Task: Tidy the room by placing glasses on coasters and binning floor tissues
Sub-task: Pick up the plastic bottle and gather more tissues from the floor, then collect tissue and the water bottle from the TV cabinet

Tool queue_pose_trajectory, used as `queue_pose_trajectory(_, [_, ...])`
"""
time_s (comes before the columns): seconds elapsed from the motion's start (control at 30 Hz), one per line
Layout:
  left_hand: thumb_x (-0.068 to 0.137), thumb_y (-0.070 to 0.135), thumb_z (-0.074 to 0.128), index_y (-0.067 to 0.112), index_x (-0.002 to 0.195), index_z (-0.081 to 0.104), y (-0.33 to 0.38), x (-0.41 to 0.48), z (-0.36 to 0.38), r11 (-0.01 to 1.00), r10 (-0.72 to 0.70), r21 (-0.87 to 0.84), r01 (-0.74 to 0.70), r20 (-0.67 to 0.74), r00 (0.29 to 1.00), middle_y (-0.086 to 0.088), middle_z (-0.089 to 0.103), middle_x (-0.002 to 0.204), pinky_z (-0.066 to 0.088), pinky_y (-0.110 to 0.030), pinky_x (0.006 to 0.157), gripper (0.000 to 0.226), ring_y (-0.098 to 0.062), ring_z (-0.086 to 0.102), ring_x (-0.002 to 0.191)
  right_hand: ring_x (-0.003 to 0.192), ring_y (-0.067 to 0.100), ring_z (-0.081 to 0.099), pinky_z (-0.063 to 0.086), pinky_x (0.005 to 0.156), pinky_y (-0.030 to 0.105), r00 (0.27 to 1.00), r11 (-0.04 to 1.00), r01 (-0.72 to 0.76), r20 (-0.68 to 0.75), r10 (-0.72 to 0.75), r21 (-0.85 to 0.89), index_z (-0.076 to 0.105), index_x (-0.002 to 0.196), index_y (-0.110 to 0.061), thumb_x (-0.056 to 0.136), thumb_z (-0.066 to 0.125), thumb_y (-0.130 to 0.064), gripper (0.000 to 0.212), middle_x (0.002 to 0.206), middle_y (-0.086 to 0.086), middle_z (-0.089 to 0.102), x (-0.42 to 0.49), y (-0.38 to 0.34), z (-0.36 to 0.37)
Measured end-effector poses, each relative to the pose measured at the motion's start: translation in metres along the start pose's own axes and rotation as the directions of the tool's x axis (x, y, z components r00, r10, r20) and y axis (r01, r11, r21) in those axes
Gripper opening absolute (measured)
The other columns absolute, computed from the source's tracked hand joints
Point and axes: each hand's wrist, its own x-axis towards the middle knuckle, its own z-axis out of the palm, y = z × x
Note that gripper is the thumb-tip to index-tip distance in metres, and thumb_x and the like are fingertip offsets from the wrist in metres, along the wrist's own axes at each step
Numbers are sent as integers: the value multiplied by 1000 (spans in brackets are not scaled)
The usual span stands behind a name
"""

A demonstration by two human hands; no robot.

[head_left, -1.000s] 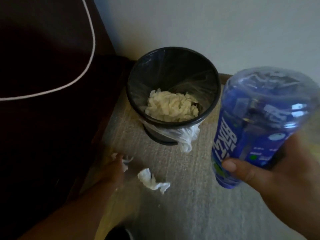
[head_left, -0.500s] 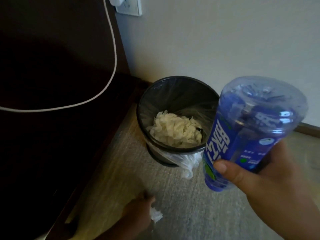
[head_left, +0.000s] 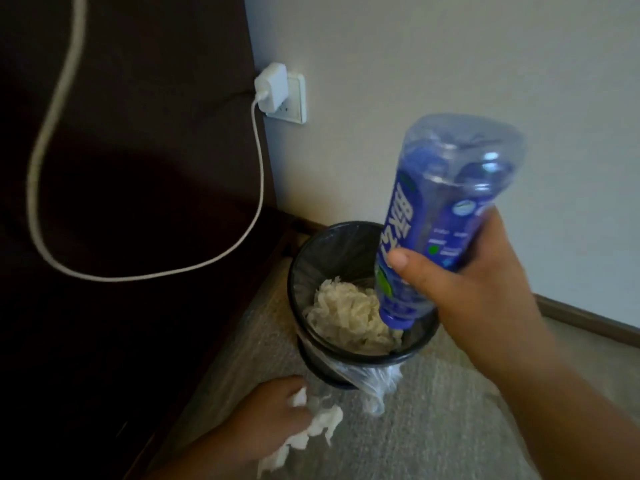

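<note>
The left hand [head_left: 273, 415] clutches white tissues [head_left: 311, 427] beside the bin [head_left: 332, 251]. The right hand [head_left: 474, 299] grips a blue bottle [head_left: 446, 209] above it.

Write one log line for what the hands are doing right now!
left hand: grips crumpled white tissues | right hand: holds blue plastic bottle near black round bin | step: binning pending

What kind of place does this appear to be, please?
Probably a corner of a bedroom or hotel room: carpet on the floor, a small lined waste bin, and a charger plugged into a wall socket beside dark wooden furniture.
</note>
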Motion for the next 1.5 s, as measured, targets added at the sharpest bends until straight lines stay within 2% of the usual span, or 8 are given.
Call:
queue_pose_trajectory(0.23, [61, 29, 74, 15, 62, 63, 45, -50, -50, 918, 0, -395, 11, 28, 1000, -2, 59, 63, 45, -25, 62, 18, -12, 61, 64, 107, 4, 60, 52, 91, 34, 971, 967, -208, 84, 222, -146, 44, 120, -41, 63, 85, -35, 71, 116, -16, 61, 14, 65, 26])
queue_pose_trajectory(0.33, [72, 15, 64, 11, 66, 66, 61, -57, -52, 744, -48, -668, -6, -62, 997, -9, 61, 63, 43, -28, 59, 7, -18, 62, 53, 134, 14, 37, 37, 102, 34, 951, 928, -290, 36, 307, -235, 27, 143, -39, 67, 80, -41, 92, 148, -7, 37, -5, 66, 21])
queue_pose_trajectory(0.47, [92, 19, 45, 9, 81, 69, 89, -56, -52, 569, -42, -819, -79, -125, 991, -5, 73, 64, 49, -34, 59, 28, -14, 69, 53, 128, 5, 41, 35, 100, 25, 955, 951, -295, -33, 293, -95, 34, 138, -42, 55, 69, -57, 91, 141, -13, 43, -47, 40, 9])
queue_pose_trajectory(0.77, [80, 4, 62, 19, 81, 64, 138, -17, -50, 818, 193, -450, -359, -372, 908, -6, 64, 75, 51, -34, 58, 15, -21, 63, 72, 117, -7, 50, 40, 103, 26, 958, 972, -235, -164, 236, 29, 42, 111, -56, 57, 62, -56, 57, 121, -25, 54, -61, 23, -14])
queue_pose_trajectory(0.87, [76, 11, 64, 30, 93, 63, 149, 5, -41, 831, 210, -382, -405, -458, 864, -7, 67, 94, 55, -47, 74, 25, -26, 66, 89, 116, -11, 49, 40, 103, 26, 963, 980, -196, -184, 196, 19, 42, 118, -55, 59, 61, -60, 61, 123, -28, 53, -58, 23, -22])
queue_pose_trajectory(1.0, [84, 16, 65, 35, 88, 60, 167, 31, -24, 849, 216, -285, -446, -582, 784, 5, 66, 92, 55, -34, 74, 20, -15, 65, 88, 116, -11, 49, 42, 104, 29, 959, 983, -183, -219, 181, 12, 45, 130, -40, 60, 60, -61, 75, 124, -26, 54, -57, 26, -31])
queue_pose_trajectory(1.2, [82, 59, 54, 34, 120, 51, 157, 69, 4, 953, 224, 285, -107, -422, 878, -2, 43, 132, 39, -42, 101, 45, -25, 40, 123, 112, -15, 49, 42, 97, 22, 952, 979, -203, -236, 194, -14, 45, 123, -46, 60, 60, -61, 66, 117, -31, 55, -64, 25, -38])
queue_pose_trajectory(1.5, [90, 29, 57, 33, 89, 62, 157, 18, -18, 942, 324, 47, -332, -390, 862, 12, 53, 102, 38, -13, 73, 6, -2, 54, 95, 113, -7, 54, 47, 100, 33, 940, 972, -234, -250, 230, 15, 49, 123, -41, 62, 63, -54, 65, 120, -19, 60, -69, 13, -45])
